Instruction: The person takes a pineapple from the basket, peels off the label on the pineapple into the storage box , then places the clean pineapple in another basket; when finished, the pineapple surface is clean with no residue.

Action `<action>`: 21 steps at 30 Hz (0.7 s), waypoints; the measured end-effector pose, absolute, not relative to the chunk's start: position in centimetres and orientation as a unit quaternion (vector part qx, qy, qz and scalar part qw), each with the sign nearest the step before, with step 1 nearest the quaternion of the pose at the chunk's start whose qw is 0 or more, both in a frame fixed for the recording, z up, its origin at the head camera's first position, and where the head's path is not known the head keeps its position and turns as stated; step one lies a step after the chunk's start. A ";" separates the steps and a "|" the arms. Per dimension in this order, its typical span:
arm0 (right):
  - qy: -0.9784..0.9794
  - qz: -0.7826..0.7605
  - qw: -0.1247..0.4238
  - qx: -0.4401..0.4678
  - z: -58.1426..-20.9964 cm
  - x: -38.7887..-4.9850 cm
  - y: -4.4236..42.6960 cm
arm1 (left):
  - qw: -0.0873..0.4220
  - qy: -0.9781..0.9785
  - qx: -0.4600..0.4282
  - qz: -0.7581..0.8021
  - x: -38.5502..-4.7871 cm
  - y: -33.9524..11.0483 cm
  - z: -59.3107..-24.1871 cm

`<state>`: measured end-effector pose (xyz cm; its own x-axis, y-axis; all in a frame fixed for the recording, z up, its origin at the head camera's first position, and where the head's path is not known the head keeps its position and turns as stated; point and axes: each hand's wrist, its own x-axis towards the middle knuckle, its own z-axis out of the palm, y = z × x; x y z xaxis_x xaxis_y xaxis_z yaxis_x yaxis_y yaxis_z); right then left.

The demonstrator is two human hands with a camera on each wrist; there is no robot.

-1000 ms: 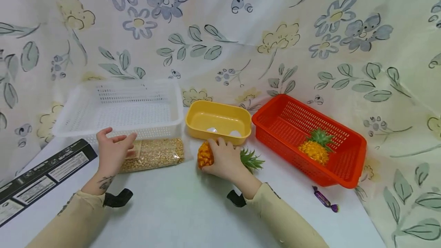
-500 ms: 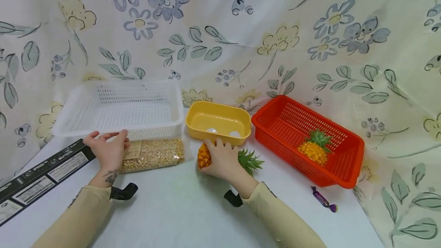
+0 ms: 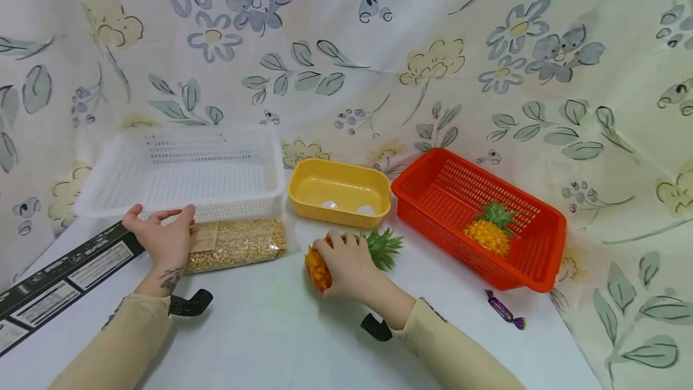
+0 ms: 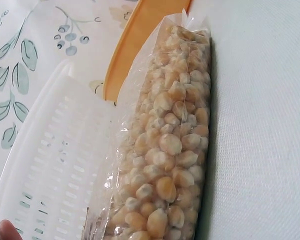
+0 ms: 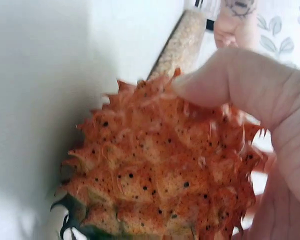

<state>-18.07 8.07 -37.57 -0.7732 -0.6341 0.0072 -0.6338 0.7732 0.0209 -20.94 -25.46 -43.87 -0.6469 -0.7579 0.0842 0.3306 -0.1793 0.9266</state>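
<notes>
My right hand (image 3: 349, 266) holds an orange toy pineapple (image 3: 316, 268) from above, with its green leaves (image 3: 384, 248) pointing right. In the right wrist view the thumb presses on the spiky pineapple skin (image 5: 155, 175), and most of the fingers are hidden behind it. Whether its underside touches the table cannot be made out. My left hand (image 3: 162, 239) is at the front of the white basket (image 3: 216, 206), beside the left end of a clear bag of corn kernels (image 3: 243, 245). Its fingers are loosely bent, and nothing shows between them. Two fingertips (image 4: 9, 231) appear by the basket in the left wrist view.
Behind the pineapple stands a yellow tub (image 3: 303, 203) with two white pieces inside. A red basket (image 3: 433, 224) at the right contains another pineapple (image 3: 489, 233). A purple wrapped candy (image 3: 505, 310) lies before it. At the left is a long black box (image 3: 70, 281).
My right hand has drawn the pineapple slightly nearer to me, away from the yellow tub. My left hand first shifted, over the left end of the corn bag, and now stays about there.
</notes>
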 end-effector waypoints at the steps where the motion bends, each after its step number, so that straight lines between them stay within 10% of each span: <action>1: -0.935 -0.008 0.006 0.355 -37.5 -17.8 8.4 | 0.369 -0.523 0.198 -0.743 -21.1 -25.7 -44.3; 10: -0.829 0.026 -0.022 0.558 -37.4 -18.0 12.3 | 0.360 -0.525 0.215 -0.741 -20.3 -24.6 -42.7; 21: -0.829 0.052 -0.084 0.551 -36.2 -17.5 14.9 | 0.374 -0.509 0.207 -0.747 -20.2 -24.4 -42.5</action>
<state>-17.52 14.92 -36.21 -0.3789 -0.9218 -0.0821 -0.9044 0.3877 -0.1780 -20.21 -24.39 -42.51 -0.6343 -0.7697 0.0729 0.3490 -0.2009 0.9153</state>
